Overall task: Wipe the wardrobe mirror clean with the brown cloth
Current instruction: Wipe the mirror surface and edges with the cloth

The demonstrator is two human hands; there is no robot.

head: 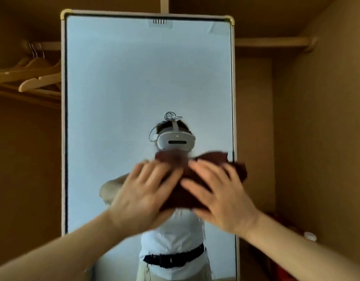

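I see both hands spread flat on the crumpled dark brown cloth point(184, 179), pressing it against the lower middle of the tall white-framed wardrobe mirror point(114, 78). My left hand point(142, 191) and right hand point(219, 197) lie side by side, fingers splayed wide, blurred. Wooden hangers point(29, 76) hang left of the frame.

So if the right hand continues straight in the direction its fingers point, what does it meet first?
The right hand points up and left, flat on the brown cloth. It would likely slide along the cloth toward the left hand; blur leaves depth unclear.
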